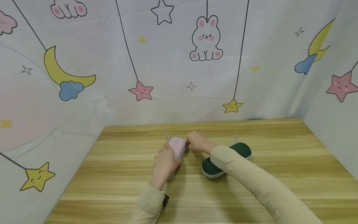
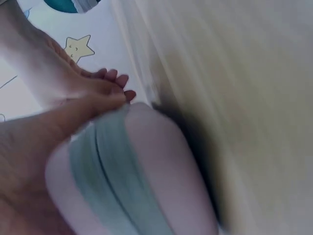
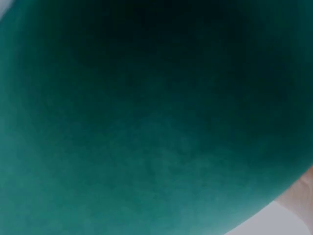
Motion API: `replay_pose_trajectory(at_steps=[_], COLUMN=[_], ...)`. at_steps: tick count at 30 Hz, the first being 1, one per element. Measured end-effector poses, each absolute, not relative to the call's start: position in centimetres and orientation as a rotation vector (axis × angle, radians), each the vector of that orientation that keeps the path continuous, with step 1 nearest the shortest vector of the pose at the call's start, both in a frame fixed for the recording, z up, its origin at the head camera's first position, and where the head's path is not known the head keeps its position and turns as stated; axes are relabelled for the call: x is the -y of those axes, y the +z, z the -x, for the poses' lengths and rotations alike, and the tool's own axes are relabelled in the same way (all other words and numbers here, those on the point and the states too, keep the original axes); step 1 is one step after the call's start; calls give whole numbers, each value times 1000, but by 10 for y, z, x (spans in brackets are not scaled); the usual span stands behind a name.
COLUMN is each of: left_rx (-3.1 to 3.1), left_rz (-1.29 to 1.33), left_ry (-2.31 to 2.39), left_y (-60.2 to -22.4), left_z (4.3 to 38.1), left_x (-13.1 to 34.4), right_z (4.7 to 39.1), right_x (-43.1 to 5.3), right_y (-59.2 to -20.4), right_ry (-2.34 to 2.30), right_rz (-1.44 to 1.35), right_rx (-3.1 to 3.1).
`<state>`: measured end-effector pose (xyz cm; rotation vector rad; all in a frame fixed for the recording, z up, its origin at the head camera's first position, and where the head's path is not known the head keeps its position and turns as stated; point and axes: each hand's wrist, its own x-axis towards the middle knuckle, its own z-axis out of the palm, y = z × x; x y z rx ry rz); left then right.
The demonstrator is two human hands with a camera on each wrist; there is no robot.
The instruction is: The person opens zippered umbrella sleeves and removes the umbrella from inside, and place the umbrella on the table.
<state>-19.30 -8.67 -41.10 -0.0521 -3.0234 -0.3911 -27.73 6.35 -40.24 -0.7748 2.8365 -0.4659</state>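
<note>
A pink zip case [image 1: 177,146] stands tilted on its narrow side, a grey-green zipper band [image 2: 120,171] with a dark line running along it. My left hand [image 1: 164,160] grips the case from the left, thumb along its near side. At the case's far right corner my right hand [image 1: 197,142] has its fingers curled in and pinches at the zipper end; what lies between the fingertips is hidden. Under my right forearm lies a dark green oval case [image 1: 242,150] with a pale rim, partly covered by the sleeve. It fills most of the right wrist view.
A wood-grain table [image 1: 112,174] carries both cases. Behind it hangs a white curtain [image 1: 173,62] printed with stars, moons and a rabbit, which also closes off both sides. A pale strap [image 1: 235,138] sticks up behind the green case.
</note>
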Motion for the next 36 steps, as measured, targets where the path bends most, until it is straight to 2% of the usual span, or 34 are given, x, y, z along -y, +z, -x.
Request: replay_pose_trajectory(at_steps=[14,36], left_rx=[3072,3140], left_rz=[548,707], left_ry=[-631,-720], left_y=[-407,-402], left_z=[162,152], left_x=[132,151], right_z=[269,261], right_x=[-58,-59], right_y=[-402,-405], right_ry=[-444,-428], right_rz=[764,762], right_rx=[-2856,-2898])
